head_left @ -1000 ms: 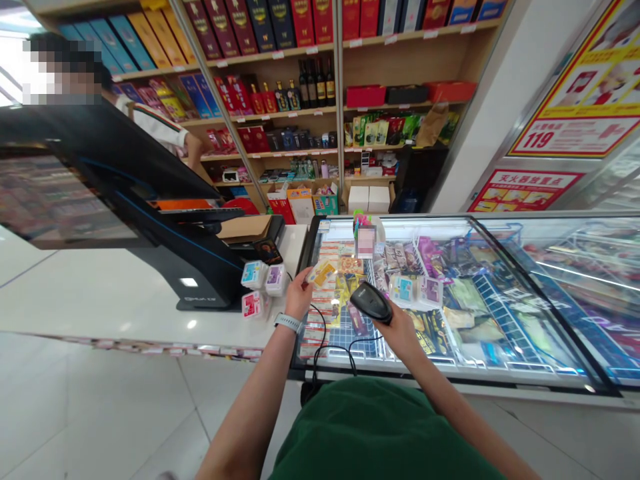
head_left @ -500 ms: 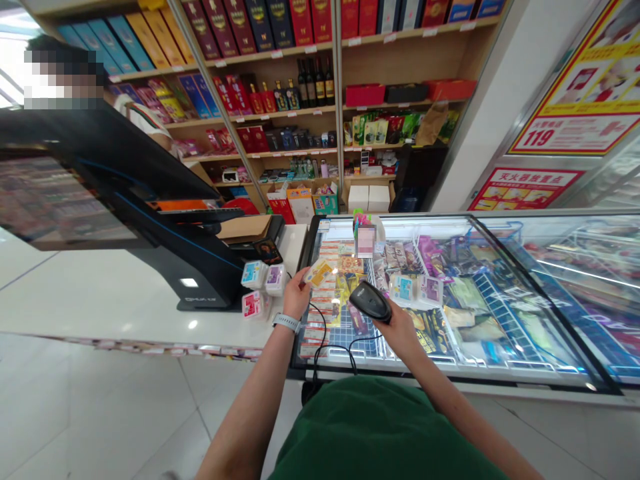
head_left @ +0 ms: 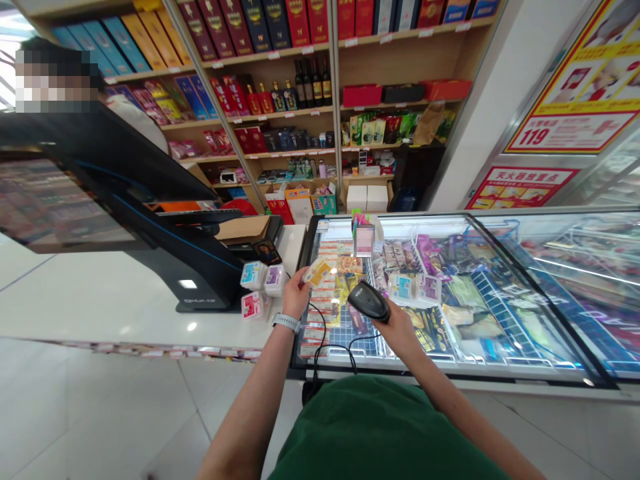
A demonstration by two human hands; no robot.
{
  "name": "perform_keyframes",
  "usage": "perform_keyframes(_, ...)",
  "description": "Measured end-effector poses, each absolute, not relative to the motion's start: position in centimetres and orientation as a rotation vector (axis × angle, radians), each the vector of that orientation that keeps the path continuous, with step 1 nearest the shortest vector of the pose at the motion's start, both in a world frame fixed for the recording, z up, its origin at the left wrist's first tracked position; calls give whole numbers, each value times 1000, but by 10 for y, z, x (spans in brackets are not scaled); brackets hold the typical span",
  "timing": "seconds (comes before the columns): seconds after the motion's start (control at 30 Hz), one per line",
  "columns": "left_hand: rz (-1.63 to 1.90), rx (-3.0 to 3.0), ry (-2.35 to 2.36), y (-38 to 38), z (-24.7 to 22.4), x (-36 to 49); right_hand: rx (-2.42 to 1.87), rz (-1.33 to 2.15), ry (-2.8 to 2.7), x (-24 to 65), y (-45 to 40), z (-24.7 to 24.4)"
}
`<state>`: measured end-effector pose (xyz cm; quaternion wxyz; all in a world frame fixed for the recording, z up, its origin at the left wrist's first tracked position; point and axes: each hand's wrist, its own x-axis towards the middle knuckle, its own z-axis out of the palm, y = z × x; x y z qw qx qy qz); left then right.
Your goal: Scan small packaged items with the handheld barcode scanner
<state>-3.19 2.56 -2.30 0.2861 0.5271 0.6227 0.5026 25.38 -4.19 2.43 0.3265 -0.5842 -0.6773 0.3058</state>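
Observation:
My left hand is closed on the near edge of a small clear plastic box with a yellow label, above the left end of the glass-topped freezer. My right hand is wrapped round a black barcode scanner, whose head points left toward the yellow-labelled box. A black cable loops down between my hands. On the counter left of my left hand sit similar boxes with blue, purple and red labels. Two more boxes, blue and purple, lie on the freezer glass beyond my right hand.
A black checkout screen on a stand rises from the white counter at left, with a person behind it. The freezer stretches right. Shelves of boxes and bottles line the back.
Both hands keep nearly the same place and hold. The camera view has shifted slightly, and the person behind the screen has moved a little to the left.

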Motion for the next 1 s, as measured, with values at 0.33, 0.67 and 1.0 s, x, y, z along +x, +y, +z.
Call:
perform_keyframes(0.33,1348,1404,1673,22,-20,-31,-1537,807,-1780,254,-42,24)
perform_keyframes(0.67,1336,1414,1691,21,-15,-29,-1510,816,-1806,254,-43,24)
perform_keyframes(1.0,1349,1393,1678,22,-18,-28,-1523,797,-1831,255,-41,24)
